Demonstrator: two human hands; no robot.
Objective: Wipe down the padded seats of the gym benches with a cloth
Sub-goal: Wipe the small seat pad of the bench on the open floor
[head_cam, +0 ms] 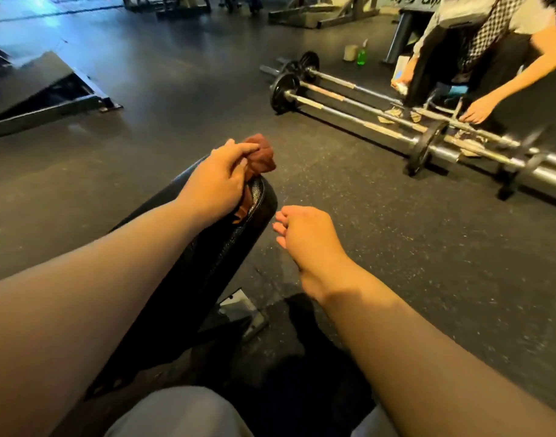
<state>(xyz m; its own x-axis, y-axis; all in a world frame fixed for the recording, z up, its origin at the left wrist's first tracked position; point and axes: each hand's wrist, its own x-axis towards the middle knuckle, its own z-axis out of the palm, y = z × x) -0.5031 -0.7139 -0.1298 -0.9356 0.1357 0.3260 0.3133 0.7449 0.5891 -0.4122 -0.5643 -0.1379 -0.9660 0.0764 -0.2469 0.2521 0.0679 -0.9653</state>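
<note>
Dark speckled rubber floor (380,234) fills the frame. Center-left, a black padded bench (232,234) stands on it, its metal foot plate (239,310) flat on the floor lower center. On the bench's far end sits a bunched brown cloth (261,156). Upper right, several barbells (365,118) lie side by side on the floor, plates on their ends. Behind them, a green bottle (361,55) stands on the floor. Upper left, a black wedge-shaped frame (40,86) rests there too.
</note>
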